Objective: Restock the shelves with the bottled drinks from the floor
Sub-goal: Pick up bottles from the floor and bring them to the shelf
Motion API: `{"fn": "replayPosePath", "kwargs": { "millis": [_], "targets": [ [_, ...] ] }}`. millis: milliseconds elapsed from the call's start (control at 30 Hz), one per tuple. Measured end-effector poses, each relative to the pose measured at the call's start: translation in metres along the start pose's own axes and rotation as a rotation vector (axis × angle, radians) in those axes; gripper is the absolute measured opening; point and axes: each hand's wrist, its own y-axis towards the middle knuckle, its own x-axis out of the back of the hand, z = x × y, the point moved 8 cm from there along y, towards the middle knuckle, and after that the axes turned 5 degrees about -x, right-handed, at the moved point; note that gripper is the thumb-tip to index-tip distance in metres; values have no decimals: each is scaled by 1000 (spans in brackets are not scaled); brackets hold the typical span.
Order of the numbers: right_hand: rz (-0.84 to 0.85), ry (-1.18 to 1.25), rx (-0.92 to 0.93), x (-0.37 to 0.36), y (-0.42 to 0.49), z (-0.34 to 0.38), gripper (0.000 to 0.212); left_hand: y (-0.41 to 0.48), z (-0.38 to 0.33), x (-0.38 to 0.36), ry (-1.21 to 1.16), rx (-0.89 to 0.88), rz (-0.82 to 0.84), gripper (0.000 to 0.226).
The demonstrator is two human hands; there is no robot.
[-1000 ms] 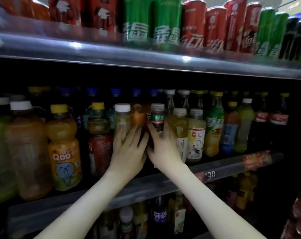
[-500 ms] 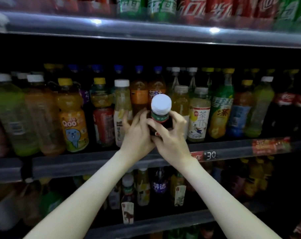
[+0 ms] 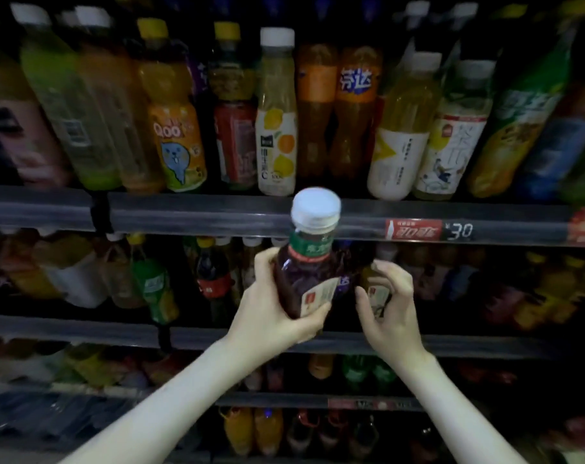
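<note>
A dark bottle (image 3: 306, 279) with a white cap (image 3: 315, 205) and a green neck band is held in the air in front of the shelving and is not yet set on any shelf. Its cap is seen against the front rail of the upper shelf (image 3: 217, 216), and its body hangs before the opening of the middle shelf (image 3: 83, 326), tilted slightly to the right. The bottle is gripped low on its body by the left hand (image 3: 274, 316), the thumb laid up its left side and the fingers (image 3: 317, 313) curled under and around the label. The right hand (image 3: 391, 313) is held just beside it with thumb and fingers bent and parted. A small labelled bottle (image 3: 374, 293) is seen between them, but whether it is pinched or merely stands behind the hand cannot be told. The visible shelves are already crowded with drinks, so much of the restocking is judged to be done. A gap is left at the front of the upper row between the lemon-labelled bottle (image 3: 276, 135) and the white-labelled bottle (image 3: 398, 152), with orange soda bottles (image 3: 317, 112) set further back. The placing of the dark bottle remains to be done. The floor is not shown, so the stock left there cannot be judged.
</note>
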Motion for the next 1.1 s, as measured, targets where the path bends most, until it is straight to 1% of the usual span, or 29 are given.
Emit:
{"fn": "replayPosePath", "kwargs": {
  "millis": [33,100,133,167,200,267,333,367,400,467,500,567,667,800,867,967,1033,1100],
  "targets": [
    [9,-90,-188,-3,-16,-27,45,-10,13,-5,-13,77,21,74],
    [84,-191,-614,-9,-40,-79,56,-23,35,-16,-44,212,66,70],
    [127,-225,-770,-12,-48,-98,61,-28,43,-22,-65,268,96,68],
    [161,-250,-879,-14,-53,-113,64,-31,49,-29,-92,316,122,67],
    [194,-275,-951,-17,-54,-124,66,-35,56,-36,-122,360,139,66],
    [293,-294,-1027,-27,-50,-139,63,-43,69,-49,-190,448,159,61],
    [379,-237,-1068,-39,-46,-148,48,-53,82,-63,-249,541,180,58],
    [402,-191,-1090,-45,-46,-153,44,-58,88,-69,-273,588,189,58],
    [403,-155,-1099,-50,-45,-159,54,-62,94,-74,-289,630,195,58],
    [363,-112,-1111,-54,-45,-174,83,-68,101,-82,-310,698,198,58],
    [330,-89,-1112,-55,-44,-180,89,-70,104,-84,-326,727,196,57],
    [277,-45,-1126,-55,-47,-189,85,-74,109,-88,-362,772,185,54],
    [234,-5,-1110,-48,-49,-186,70,-80,117,-90,-407,834,147,48],
    [177,47,-1080,-28,-62,-167,47,-90,130,-87,-421,887,123,51],
    [152,79,-1051,-14,-66,-151,51,-93,135,-84,-424,897,125,54],
    [160,82,-961,5,-68,-112,72,-101,139,-77,-428,896,111,55],
    [238,85,-928,5,-72,-83,75,-111,138,-69,-449,898,114,54],
    [341,86,-931,-8,-80,-56,71,-125,140,-57,-466,907,127,54]
  ]
}}
